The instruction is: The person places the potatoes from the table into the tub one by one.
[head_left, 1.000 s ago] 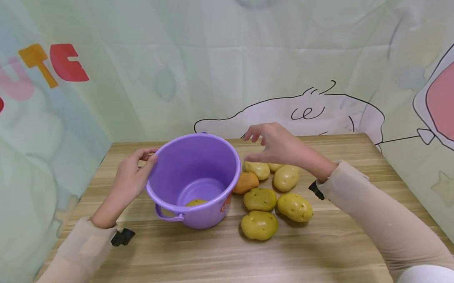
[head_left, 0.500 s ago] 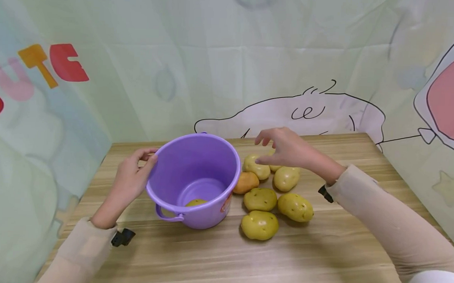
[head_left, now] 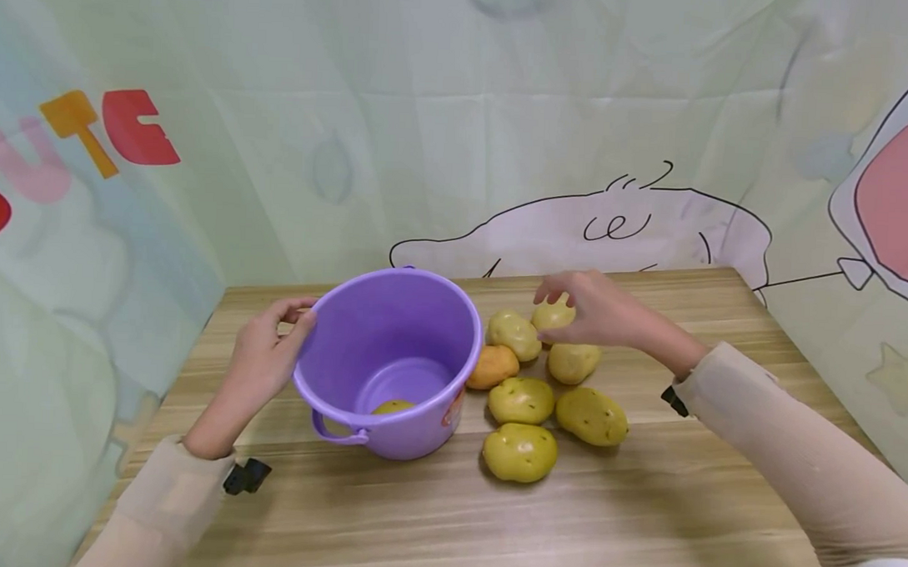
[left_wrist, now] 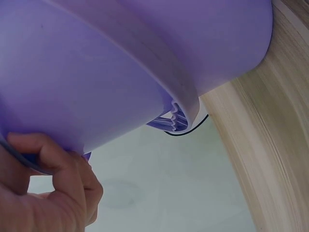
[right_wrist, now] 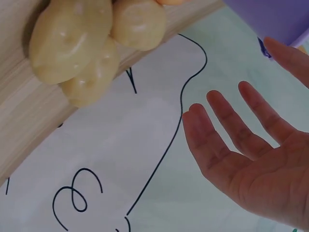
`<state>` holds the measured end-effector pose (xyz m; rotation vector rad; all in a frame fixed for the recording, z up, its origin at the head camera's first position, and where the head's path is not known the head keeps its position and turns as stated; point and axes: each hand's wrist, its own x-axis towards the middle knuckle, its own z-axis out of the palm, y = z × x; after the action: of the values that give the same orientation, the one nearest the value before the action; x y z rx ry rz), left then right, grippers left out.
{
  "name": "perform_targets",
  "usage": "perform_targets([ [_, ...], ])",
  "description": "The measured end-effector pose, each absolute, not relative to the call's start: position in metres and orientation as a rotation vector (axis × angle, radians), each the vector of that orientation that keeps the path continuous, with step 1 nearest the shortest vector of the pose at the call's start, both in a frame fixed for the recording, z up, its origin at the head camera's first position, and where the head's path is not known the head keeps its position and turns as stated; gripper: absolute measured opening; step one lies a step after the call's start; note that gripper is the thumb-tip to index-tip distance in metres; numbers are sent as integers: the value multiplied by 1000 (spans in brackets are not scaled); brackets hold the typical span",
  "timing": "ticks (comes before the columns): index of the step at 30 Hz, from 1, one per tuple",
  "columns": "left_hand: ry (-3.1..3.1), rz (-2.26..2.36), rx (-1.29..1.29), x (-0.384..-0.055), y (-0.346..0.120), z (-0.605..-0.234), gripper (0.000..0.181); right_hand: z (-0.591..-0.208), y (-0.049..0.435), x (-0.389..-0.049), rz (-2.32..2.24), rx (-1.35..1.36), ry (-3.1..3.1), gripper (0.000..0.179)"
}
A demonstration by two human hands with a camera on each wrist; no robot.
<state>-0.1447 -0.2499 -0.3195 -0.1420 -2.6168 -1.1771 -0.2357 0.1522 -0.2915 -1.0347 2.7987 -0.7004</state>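
Observation:
A purple bucket (head_left: 414,436) stands tilted toward me on the wooden table, one yellow potato (head_left: 394,406) visible at its bottom. My left hand (head_left: 264,348) grips its left rim; in the left wrist view the fingers (left_wrist: 72,169) curl over the edge. To the bucket's right lie several yellow potatoes (head_left: 519,453) and one orange potato-like piece (head_left: 494,367). Over the back ones hovers my right hand (head_left: 603,310), fingers spread and slightly bent, holding nothing. It partly hides the rearmost potato (head_left: 553,314). The right wrist view shows its bare palm (right_wrist: 275,179).
A purple handle (head_left: 339,434) hangs at the bucket's front left. The wooden table (head_left: 430,525) ends at a printed curtain (head_left: 339,146) behind and at both sides.
My right hand has moved right and slightly toward me, away from the bucket's rim and over the back potatoes. The left hand and the bucket have stayed in place.

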Motion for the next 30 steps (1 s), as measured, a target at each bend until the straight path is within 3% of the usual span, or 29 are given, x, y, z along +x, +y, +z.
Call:
perform_targets([
  [30, -2617, -1117, -133, -145, -248, -320, 42, -351, 184, -246, -604, -1036, 2783, 44],
])
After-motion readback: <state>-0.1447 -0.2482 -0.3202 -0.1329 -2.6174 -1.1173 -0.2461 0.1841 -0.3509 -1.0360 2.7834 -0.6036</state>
